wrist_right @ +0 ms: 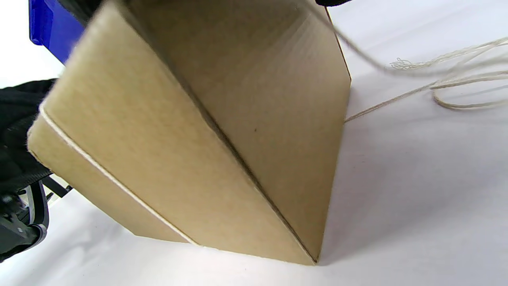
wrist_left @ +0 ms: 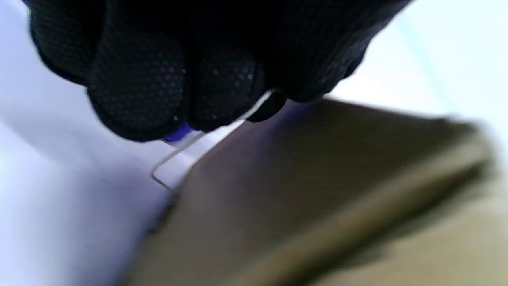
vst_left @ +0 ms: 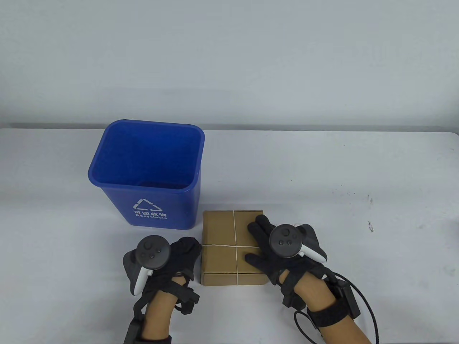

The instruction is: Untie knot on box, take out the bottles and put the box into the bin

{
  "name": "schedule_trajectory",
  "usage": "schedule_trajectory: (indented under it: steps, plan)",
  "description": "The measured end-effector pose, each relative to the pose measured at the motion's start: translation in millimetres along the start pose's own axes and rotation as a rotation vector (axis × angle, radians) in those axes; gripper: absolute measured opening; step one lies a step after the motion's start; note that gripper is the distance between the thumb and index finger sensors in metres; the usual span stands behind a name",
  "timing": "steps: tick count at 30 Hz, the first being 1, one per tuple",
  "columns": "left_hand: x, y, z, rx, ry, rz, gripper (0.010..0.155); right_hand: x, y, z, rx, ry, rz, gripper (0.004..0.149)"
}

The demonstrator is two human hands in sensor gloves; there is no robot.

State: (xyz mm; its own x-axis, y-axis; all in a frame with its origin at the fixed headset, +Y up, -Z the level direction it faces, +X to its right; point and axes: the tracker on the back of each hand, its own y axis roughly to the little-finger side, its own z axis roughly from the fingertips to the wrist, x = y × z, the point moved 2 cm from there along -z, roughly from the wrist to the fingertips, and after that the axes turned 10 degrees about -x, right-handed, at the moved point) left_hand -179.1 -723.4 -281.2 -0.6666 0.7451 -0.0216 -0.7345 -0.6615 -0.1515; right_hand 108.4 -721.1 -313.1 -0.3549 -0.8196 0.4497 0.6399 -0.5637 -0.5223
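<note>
White table (vst_left: 322, 172) carries a string-tied box (vst_left: 229, 229) just in front of a blue bin (vst_left: 150, 172). Straight right hand (vst_left: 272, 251) fingers are laid on its lid. String (wrist_left: 190, 147) is pinched by curled left hand (vst_left: 168, 261) fingers, blurred; the knot is hidden.

White table (vst_left: 322, 172) running across the table view, small dark specks (vst_left: 369, 225) sitting on its right side, pale grey wall (vst_left: 229, 57) rising behind the far table edge
</note>
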Motion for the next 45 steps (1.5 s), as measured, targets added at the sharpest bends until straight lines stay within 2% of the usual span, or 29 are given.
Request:
schedule_trajectory:
  steps: [6, 16, 28, 33, 40, 43, 45]
  plan:
    - [-2, 7, -3, 0.044, 0.030, -0.116, 0.042, 0, 0, 0, 0.000, 0.000, 0.001, 0.082]
    - [8, 28, -3, 0.179, 0.005, -0.241, 0.043, 0, 0, 0, 0.000, 0.000, 0.001, 0.082]
    - [8, 58, -3, 0.349, 0.044, -0.313, 0.044, 0, 0, 0, 0.002, 0.000, 0.002, 0.082]
    - [9, 60, -4, 0.372, 0.048, -0.333, 0.046, -1, -1, 0, 0.002, 0.000, 0.001, 0.082]
    - [33, 34, 7, 0.263, -0.109, -0.237, 0.052, -1, -1, 0, 0.003, 0.000, 0.003, 0.082]
    - [35, 18, 10, 0.083, -0.151, -0.099, 0.053, -1, -1, 0, 0.003, 0.000, 0.002, 0.082]
    - [29, 8, 8, -0.018, -0.125, 0.005, 0.054, -1, -1, 0, 0.003, -0.001, 0.002, 0.082]
